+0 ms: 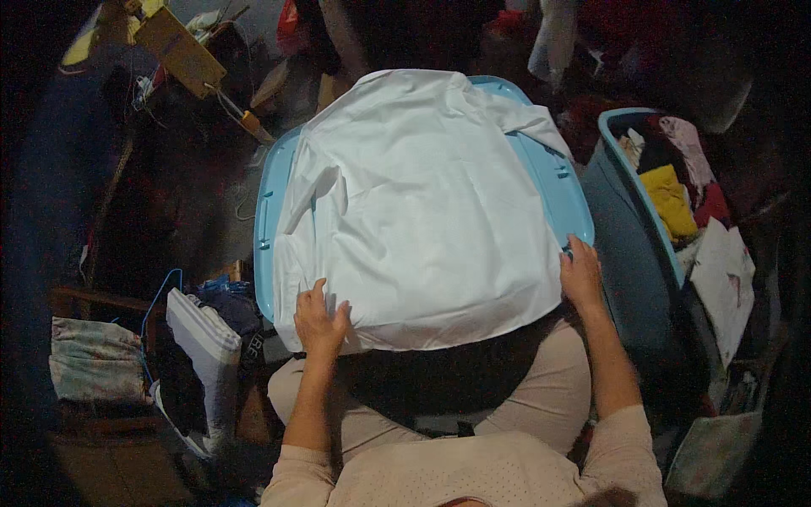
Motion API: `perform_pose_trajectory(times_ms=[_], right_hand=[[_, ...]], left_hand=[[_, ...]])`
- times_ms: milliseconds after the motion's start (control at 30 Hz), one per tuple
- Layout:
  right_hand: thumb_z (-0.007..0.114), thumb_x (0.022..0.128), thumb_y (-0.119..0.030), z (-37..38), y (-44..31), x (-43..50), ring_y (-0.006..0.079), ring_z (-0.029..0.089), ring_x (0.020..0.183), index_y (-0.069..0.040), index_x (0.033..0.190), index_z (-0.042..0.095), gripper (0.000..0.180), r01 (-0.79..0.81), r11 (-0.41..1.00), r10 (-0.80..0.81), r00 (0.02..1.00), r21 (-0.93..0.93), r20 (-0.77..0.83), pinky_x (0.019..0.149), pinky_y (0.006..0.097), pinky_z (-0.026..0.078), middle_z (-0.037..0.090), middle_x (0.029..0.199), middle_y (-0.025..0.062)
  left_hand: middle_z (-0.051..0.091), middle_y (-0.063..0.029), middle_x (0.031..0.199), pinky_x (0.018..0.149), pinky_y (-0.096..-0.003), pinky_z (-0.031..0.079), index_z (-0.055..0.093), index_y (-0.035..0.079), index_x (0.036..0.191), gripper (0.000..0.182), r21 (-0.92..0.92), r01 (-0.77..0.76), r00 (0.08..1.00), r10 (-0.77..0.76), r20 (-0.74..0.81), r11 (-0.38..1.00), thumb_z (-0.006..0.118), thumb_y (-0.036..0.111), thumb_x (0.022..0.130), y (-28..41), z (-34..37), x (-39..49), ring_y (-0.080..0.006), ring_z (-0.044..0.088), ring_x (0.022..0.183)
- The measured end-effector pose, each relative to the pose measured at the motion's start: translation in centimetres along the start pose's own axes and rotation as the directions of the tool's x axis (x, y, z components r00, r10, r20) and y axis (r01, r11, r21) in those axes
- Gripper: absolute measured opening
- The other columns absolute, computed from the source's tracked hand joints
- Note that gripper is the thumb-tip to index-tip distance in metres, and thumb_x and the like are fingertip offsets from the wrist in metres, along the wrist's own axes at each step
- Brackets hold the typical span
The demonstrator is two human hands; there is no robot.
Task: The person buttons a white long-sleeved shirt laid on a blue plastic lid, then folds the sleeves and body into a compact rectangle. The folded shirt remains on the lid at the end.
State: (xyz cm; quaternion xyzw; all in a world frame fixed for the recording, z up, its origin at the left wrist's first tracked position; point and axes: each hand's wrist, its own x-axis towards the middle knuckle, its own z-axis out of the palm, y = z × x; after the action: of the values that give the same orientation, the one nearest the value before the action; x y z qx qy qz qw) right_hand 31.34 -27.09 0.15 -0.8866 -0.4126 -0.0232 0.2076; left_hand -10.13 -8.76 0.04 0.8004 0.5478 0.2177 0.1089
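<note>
A white long-sleeved shirt (pixel 431 209) lies spread over a light blue plastic lid (pixel 557 184) in front of me, its lower hem toward my lap. One sleeve (pixel 529 123) hangs across the lid's far right side; the left side of the shirt is folded and creased. My left hand (pixel 320 323) rests on the shirt's near left corner, fingers apart. At the near right edge, my right hand (pixel 580 275) touches the shirt's side and the lid rim. Whether its fingers pinch the cloth is not clear.
On the right stands an open blue plastic bin (pixel 633 253) holding clothes, among them a yellow cloth (pixel 668 199). Folded white cloth (pixel 206 342) and a blue hanger (pixel 158 298) are at the left. Farther off, a wooden board (pixel 180 51) sits among cords.
</note>
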Motion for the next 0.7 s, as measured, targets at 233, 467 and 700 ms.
perform_pose_trajectory(times_ms=[233,467,700], right_hand=[[0.058,0.082,-0.024,1.6,0.0,1.2,0.0354,0.059,0.095,-0.006,0.101,0.061,0.026,-0.129,0.979,0.114,0.988,0.155,0.102,0.087,0.0499,0.035,0.065,0.101,0.0139],[0.056,0.080,-0.013,0.4,1.9,-0.6,0.0235,0.063,0.078,0.007,0.093,0.062,0.024,-0.487,-0.201,0.368,0.767,0.850,0.526,0.068,0.0354,0.049,0.065,0.085,0.0095],[0.067,0.075,-0.018,-0.3,2.6,-3.0,0.0125,0.053,0.065,-0.001,0.083,0.061,0.019,-0.310,0.738,0.075,0.920,0.599,0.383,0.060,0.0292,0.044,0.061,0.076,0.0052]], left_hand=[[0.062,-0.0103,0.083,0.069,-0.0397,0.046,0.063,0.008,0.100,0.033,0.121,0.073,0.997,-0.073,-0.008,0.990,0.068,0.029,0.076,-2.0,1.0,0.1,-0.0295,0.060,0.077],[0.065,-0.0065,0.075,0.063,-0.0271,0.046,0.065,-0.003,0.087,0.018,-0.656,0.233,0.941,-0.336,-0.032,0.717,0.065,0.014,0.081,-5.6,-0.5,2.0,-0.0133,0.059,0.069],[0.065,-0.0057,0.089,0.068,-0.0238,0.044,0.062,-0.006,0.105,0.039,-0.484,0.329,0.944,-0.274,0.184,0.811,0.071,0.023,0.080,-6.8,-0.6,-0.3,-0.0101,0.057,0.078]])
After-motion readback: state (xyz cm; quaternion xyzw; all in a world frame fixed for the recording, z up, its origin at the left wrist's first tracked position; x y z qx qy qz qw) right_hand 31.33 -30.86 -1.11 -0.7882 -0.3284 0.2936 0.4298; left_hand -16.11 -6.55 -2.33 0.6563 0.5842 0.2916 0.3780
